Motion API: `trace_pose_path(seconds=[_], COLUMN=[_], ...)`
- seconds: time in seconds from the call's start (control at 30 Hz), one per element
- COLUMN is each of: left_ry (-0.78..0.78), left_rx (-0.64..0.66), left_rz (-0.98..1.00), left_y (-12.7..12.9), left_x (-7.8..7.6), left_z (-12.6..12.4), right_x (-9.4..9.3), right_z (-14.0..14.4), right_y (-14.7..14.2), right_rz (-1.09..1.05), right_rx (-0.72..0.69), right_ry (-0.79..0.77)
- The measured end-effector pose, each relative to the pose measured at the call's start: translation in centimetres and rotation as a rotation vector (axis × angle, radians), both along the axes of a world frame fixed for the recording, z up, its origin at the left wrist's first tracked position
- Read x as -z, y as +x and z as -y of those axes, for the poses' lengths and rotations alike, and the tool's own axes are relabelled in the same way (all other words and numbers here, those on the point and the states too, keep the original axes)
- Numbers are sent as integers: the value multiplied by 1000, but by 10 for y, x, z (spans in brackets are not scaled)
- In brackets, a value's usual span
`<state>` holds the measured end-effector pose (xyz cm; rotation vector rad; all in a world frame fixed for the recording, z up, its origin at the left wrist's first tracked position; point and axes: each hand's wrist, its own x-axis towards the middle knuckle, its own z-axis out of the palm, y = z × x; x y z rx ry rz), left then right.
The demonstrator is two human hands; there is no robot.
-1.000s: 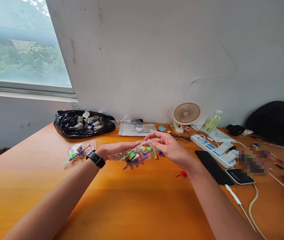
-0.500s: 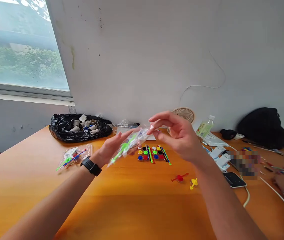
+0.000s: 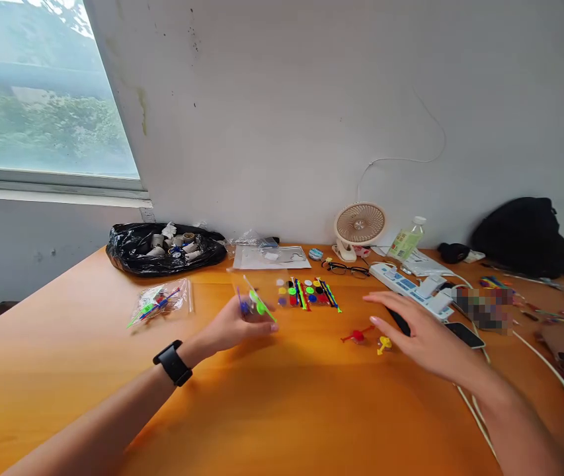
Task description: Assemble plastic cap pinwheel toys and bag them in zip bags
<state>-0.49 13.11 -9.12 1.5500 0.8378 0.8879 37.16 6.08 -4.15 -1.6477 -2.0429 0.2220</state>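
Lowered now, left hand pinches what seems a clear bag; right hand, fingers spread, nears red spinner; approach low.

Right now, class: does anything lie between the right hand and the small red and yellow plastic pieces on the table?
Nothing visible. The right hand hovers open just right of the yellow piece and red piece, with only bare orange table between them.

Sealed bag left of left hand; plastic pieces behind; fan at wall
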Motion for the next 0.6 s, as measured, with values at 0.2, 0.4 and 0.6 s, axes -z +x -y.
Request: trace_pose_path(seconds=[0.2, 0.4, 0.6], left_ry=[94, 60, 84], left_rx=[-38, -48, -48], left_rz=[-52, -47, -60], left_y=[-2, -5, -5], left_x=[33, 41, 47], left_z=[-5, 4, 4], right_x=[60, 70, 53], right_z=[15, 14, 12], right_y=[40, 46, 42], right_rz=[90, 163, 64], right_rx=[128, 126, 211], right_ry=[-103, -81, -22])
